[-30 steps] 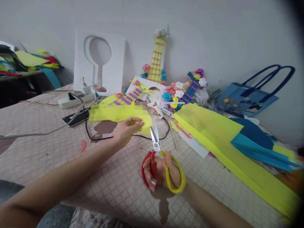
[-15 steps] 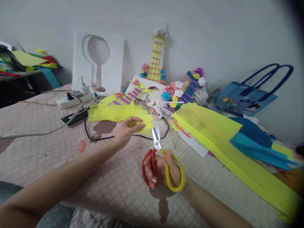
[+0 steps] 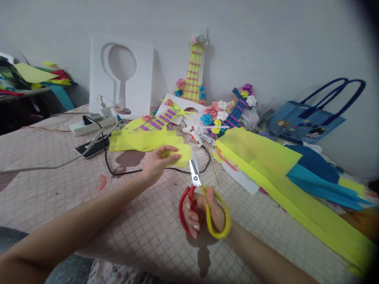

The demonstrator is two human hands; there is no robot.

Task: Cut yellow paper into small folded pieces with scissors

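My left hand (image 3: pixel 161 161) pinches a small folded stack of yellow crepe paper (image 3: pixel 184 154) between thumb and fingers. In my right hand (image 3: pixel 204 211) is a pair of scissors (image 3: pixel 195 179), with one red and one yellow handle. Their blades are slightly apart and point away from me, at the right edge of the yellow stack. Behind my left hand lies a longer strip of yellow paper (image 3: pixel 139 141). A white glue gun (image 3: pixel 195 136) rests just beyond the blade tips.
Long yellow paper (image 3: pixel 266 173) and blue paper (image 3: pixel 322 187) cover the table's right side. A blue bag (image 3: pixel 304 122) stands behind them. At left are a power strip (image 3: pixel 93 125), a phone (image 3: pixel 91 148) and loose cords. Flower-decorated paper guitars (image 3: pixel 194 75) stand against the wall.
The scissor blades have closed partway, with the red handle moving right toward the yellow one. My left hand and the paper stay nearly where they were.
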